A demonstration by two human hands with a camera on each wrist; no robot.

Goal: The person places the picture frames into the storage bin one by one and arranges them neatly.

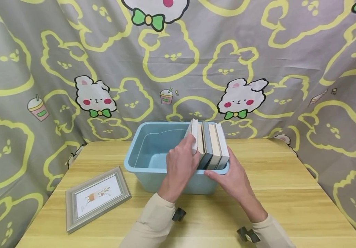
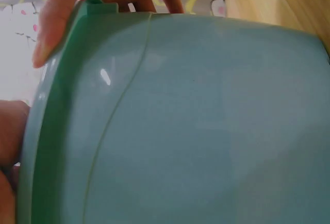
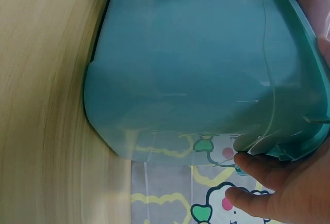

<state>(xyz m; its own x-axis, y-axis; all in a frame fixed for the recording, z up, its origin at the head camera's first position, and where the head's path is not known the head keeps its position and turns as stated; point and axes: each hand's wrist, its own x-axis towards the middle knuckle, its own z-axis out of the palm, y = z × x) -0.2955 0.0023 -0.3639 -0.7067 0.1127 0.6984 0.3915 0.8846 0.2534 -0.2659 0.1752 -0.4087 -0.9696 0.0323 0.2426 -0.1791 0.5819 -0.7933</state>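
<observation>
A light blue plastic bin [image 1: 147,177] stands on the table, with a row of upright books [image 1: 215,144] in its right side. My left hand [image 1: 181,160] grips the white book [image 1: 194,132] at the left end of this row; the book leans a little and rises above the others. At the bin's front right corner is my right hand [image 1: 235,175], its thumb on the front rim and its fingers along the outside of the right wall. In the right wrist view, the right hand's fingers [image 3: 258,172] show beside the bin wall [image 3: 185,69].
A grey picture frame [image 1: 98,198] with a plant drawing lies face up on the wooden table [image 1: 289,193], left of the bin. Behind the bin hangs a grey curtain [image 1: 196,65] with cartoon rabbits. The left part of the bin's inside shows its bare floor.
</observation>
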